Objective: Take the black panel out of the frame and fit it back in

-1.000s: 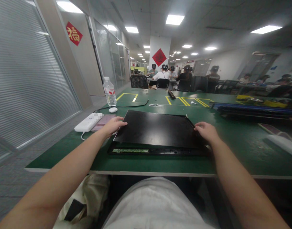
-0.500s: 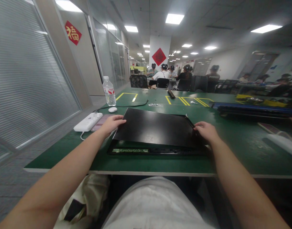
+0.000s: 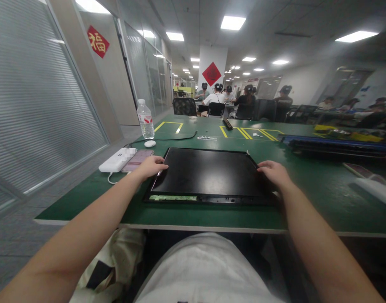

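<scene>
A glossy black screen panel (image 3: pixel 208 170) lies flat within a dark shallow frame (image 3: pixel 243 199) on the green table. A green circuit strip (image 3: pixel 173 198) shows along the near left side of that frame. My left hand (image 3: pixel 151 166) grips the panel's left edge, its thumb over the top surface and its fingers at the rim. At the right edge, my right hand (image 3: pixel 274 172) is closed with thumb and forefinger pinching the panel's side; its other fingers are partly hidden.
Left on the table (image 3: pixel 193 216) are a white power bank (image 3: pixel 117 160), a phone (image 3: pixel 138 160), a white oval case (image 3: pixel 150 144) and a water bottle (image 3: pixel 145 121). A long blue-black assembly (image 3: pixel 334 145) lies far right, beside another person's hand. Several people sit farther back.
The screen panel has come down from a raised, tilted position to lie flat in the frame. Both hands stay at its sides; the left has moved slightly lower.
</scene>
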Tool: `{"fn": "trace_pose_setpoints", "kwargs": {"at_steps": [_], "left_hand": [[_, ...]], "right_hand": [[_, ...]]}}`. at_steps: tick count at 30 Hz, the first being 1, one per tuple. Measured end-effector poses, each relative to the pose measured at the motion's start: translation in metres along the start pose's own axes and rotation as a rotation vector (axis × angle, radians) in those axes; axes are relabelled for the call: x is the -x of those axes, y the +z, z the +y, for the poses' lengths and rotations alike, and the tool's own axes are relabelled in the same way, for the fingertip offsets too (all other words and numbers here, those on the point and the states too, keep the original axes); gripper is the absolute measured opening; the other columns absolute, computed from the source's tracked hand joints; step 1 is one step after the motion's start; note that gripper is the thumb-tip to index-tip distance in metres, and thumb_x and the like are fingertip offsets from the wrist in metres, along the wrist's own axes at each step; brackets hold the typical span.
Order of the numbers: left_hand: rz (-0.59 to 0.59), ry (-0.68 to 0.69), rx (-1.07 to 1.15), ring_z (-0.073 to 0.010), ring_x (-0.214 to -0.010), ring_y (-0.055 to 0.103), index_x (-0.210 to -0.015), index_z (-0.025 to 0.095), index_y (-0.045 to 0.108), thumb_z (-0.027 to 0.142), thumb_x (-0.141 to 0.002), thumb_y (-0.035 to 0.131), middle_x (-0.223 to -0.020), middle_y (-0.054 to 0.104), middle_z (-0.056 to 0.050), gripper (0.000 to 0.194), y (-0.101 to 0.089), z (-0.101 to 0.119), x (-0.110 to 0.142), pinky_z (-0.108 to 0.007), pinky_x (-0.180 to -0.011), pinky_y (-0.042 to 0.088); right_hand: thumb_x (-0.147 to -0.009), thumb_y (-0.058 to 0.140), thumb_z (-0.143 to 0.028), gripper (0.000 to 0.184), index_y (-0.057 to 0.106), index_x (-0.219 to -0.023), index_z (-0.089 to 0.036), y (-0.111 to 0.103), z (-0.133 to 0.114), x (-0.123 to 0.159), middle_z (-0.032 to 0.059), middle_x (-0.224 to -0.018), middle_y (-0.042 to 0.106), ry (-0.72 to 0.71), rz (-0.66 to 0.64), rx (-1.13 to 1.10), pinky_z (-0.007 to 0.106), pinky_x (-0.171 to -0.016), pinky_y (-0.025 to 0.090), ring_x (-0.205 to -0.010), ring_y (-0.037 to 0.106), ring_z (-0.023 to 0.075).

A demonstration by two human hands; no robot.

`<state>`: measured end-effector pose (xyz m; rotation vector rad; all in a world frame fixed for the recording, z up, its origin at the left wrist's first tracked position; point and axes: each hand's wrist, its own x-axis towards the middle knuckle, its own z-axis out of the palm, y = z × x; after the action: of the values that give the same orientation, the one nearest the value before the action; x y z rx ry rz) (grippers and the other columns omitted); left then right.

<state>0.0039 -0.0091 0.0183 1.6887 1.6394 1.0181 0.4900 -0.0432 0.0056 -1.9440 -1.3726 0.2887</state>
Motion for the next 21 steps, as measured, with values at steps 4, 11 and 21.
{"fn": "trace_pose_setpoints", "kwargs": {"at_steps": [4,11,21], "left_hand": [[0.003,0.013,-0.046,-0.0283,-0.081,0.065,-0.071,0.02,0.072,0.036,-0.049,0.081,-0.074,0.068,-0.004,0.029,0.0002,-0.0006,-0.0006,-0.035,-0.076,0.047],[0.004,0.007,-0.051,-0.0313,-0.086,0.068,-0.066,0.022,0.071,0.033,-0.047,0.081,-0.085,0.074,-0.007,0.024,0.0002,0.0029,0.0002,-0.037,-0.082,0.049],[-0.074,0.044,-0.109,-0.0338,-0.089,0.068,-0.058,0.023,0.068,0.031,-0.052,0.077,-0.075,0.073,-0.005,0.013,-0.0007,0.0058,0.0025,-0.039,-0.085,0.05]], "right_hand": [[-0.066,0.067,-0.023,0.02,0.075,-0.084,-0.025,0.0009,0.0028,-0.002,0.0028,-0.075,0.073,0.05,-0.008,-0.046,0.035,-0.079,0.049,-0.08,0.066,0.0232],[-0.065,0.067,-0.025,0.022,0.075,-0.086,-0.024,0.0008,0.0055,-0.0034,0.0027,-0.07,0.07,0.079,-0.039,-0.088,0.036,-0.076,0.048,-0.077,0.064,0.0234],[-0.062,0.069,-0.028,0.021,0.075,-0.082,-0.023,0.002,0.0065,-0.0035,0.0024,-0.067,0.069,0.06,-0.041,-0.128,0.035,-0.072,0.048,-0.072,0.063,0.0223]]}}
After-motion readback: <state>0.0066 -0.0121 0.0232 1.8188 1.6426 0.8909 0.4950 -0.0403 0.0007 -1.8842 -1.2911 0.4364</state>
